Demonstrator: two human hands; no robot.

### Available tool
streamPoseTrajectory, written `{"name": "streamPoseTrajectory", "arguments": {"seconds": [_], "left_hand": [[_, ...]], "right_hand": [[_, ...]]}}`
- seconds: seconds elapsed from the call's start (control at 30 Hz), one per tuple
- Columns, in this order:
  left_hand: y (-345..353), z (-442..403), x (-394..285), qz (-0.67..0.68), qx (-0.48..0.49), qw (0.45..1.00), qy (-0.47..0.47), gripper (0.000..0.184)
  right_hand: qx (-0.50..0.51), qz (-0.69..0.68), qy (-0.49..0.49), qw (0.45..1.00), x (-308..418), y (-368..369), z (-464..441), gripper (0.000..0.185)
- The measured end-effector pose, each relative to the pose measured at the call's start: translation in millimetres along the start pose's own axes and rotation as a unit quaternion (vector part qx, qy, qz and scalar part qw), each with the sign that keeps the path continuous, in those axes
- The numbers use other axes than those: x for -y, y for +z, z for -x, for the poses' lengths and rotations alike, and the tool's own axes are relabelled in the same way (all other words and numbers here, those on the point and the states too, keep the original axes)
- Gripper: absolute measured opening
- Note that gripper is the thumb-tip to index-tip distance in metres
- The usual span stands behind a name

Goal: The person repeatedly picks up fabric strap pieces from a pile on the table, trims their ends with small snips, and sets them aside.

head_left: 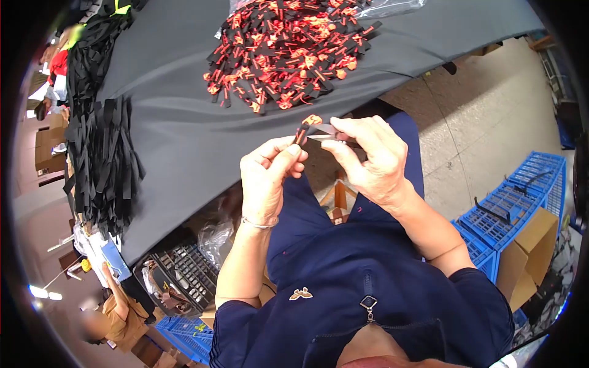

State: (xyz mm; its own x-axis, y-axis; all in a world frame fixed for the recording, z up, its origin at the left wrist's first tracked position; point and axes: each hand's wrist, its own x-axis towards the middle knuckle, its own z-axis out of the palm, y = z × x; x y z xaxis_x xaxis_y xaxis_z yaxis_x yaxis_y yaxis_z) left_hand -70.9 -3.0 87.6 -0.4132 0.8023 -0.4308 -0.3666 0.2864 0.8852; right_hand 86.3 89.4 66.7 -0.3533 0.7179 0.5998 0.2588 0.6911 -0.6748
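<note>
Head view: a dark-draped table (178,132) carries a heap of black-and-orange straps (285,58); near its edge, the right hand (372,158) grips small metal snips (325,129) and the left hand (270,164) pinches a single strap (301,134), its orange end just beside them

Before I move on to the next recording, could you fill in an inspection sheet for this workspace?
Surface: dark cloth-covered table, cloth wrinkled.
Job's things: large pile of black-and-orange pieces on the cloth; one black-and-orange strip in hand; metal snips.
Clutter: clear plastic beside the pile; black fabric strips bunched along the table's left side.
Hands: left hand pinches the strip; right hand holds the snips, blades beside it, contact unclear.
Cables: nothing seen.
Surroundings: blue plastic crates and cardboard box at right; another person lower left.
</note>
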Motion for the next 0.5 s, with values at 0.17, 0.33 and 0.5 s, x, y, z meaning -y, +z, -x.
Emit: {"name": "streamPoseTrajectory", "arguments": {"seconds": [0.17, 0.33, 0.5], "left_hand": [[13.3, 4.4, 7.9, 0.008, 0.019, 1.0, -0.003, 0.02], [18.6, 5.1, 9.2, 0.005, 0.031, 1.0, 0.001, 0.021], [22.9, 2.8, 11.1, 0.004, 0.038, 0.999, 0.004, 0.02]], "right_hand": [[-0.003, 0.085, -0.044, 0.995, -1.0, -5.8, 5.4, 0.028], [0.005, 0.127, -0.063, 0.99, -3.0, -10.5, 10.4, 0.03], [-0.009, 0.137, -0.062, 0.989, -10.0, -12.7, 12.4, 0.031]]}}
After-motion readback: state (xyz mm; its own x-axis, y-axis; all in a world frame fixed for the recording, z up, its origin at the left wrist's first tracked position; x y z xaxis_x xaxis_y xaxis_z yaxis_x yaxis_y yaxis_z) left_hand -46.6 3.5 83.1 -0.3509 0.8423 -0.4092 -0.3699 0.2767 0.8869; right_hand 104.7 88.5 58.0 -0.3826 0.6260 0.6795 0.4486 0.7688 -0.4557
